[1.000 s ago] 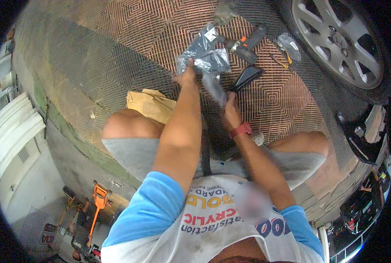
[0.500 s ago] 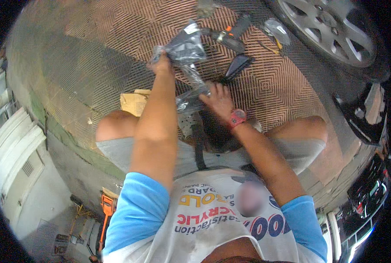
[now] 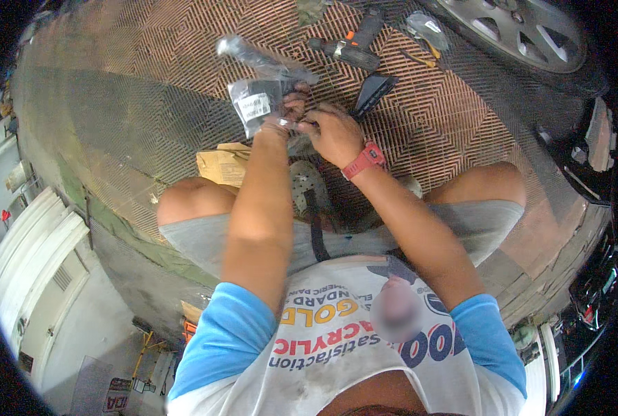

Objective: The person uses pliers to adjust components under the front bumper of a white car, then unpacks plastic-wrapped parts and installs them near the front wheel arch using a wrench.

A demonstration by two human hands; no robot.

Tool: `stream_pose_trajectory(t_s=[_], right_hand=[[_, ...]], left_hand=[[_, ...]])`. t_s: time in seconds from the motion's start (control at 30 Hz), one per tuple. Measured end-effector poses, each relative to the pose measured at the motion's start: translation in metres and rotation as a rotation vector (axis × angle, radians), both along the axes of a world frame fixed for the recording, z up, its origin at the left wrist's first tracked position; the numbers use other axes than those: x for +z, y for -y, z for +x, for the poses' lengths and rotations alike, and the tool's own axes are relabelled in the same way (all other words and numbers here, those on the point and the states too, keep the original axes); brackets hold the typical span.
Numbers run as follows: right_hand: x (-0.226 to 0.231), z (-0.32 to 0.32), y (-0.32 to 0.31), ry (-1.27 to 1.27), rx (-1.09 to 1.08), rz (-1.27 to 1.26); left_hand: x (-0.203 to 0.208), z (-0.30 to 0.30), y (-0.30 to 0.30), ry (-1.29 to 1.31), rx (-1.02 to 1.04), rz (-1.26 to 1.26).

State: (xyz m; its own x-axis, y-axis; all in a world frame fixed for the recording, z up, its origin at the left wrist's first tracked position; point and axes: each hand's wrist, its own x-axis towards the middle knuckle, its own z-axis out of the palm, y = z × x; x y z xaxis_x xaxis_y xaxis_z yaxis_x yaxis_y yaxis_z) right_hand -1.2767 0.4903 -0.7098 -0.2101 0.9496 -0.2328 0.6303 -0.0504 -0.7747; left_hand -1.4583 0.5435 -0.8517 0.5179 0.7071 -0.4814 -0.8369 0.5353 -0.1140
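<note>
A clear plastic bag [image 3: 243, 90] with a dark part inside and a white label is held out over the floor in front of me. My left hand [image 3: 289, 111] is closed on it, fingers curled round its right side. Close beside it, my right hand [image 3: 335, 135] has its fingers drawn together at the bag's near right edge; a red watch [image 3: 366, 161] is on that wrist. Just beyond the right hand lies a black tapered part [image 3: 375, 91]. What exactly the right fingertips pinch is partly hidden.
A black and orange cordless drill [image 3: 354, 50] lies farther off, near a clear pouch [image 3: 427, 29] and a yellow-handled tool [image 3: 420, 59]. A car wheel [image 3: 531, 38] stands at the far right. Brown paper packaging [image 3: 222, 165] lies by my left knee on the ribbed mat.
The bag has turned and swung to the left, its label now facing up. My right hand has moved up and left to meet my left hand at the bag.
</note>
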Motion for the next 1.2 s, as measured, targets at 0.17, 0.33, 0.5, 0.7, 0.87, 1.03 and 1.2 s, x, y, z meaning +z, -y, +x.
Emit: stream_pose_trajectory(t_s=[0.17, 0.33, 0.5, 0.7, 0.87, 1.03, 1.2], right_hand=[[0.021, -0.003, -0.012, 0.159, 0.090, 0.003], [0.057, 0.008, 0.010, 0.149, 0.222, -0.008], [0.095, 0.040, 0.027, 0.194, 0.191, -0.016], [0.116, 0.076, 0.019, 0.109, 0.019, -0.028], [0.206, 0.109, 0.006, -0.030, 0.162, -0.074], [0.194, 0.155, -0.006, -0.049, -0.109, 0.215], [0.089, 0.117, -0.047, 0.170, -0.119, 0.182]], left_hand=[[0.036, 0.012, -0.018, 0.372, 0.014, 0.016], [0.043, 0.003, -0.028, 0.121, 0.169, 0.024], [0.053, 0.006, -0.027, 0.098, 0.171, 0.013], [0.104, 0.035, -0.033, 0.425, 0.093, 0.163], [0.100, 0.017, -0.049, 0.307, 0.058, 0.190], [0.051, -0.063, -0.029, -0.129, 0.178, -0.058], [0.154, 0.032, -0.046, 0.495, 0.053, 0.220]])
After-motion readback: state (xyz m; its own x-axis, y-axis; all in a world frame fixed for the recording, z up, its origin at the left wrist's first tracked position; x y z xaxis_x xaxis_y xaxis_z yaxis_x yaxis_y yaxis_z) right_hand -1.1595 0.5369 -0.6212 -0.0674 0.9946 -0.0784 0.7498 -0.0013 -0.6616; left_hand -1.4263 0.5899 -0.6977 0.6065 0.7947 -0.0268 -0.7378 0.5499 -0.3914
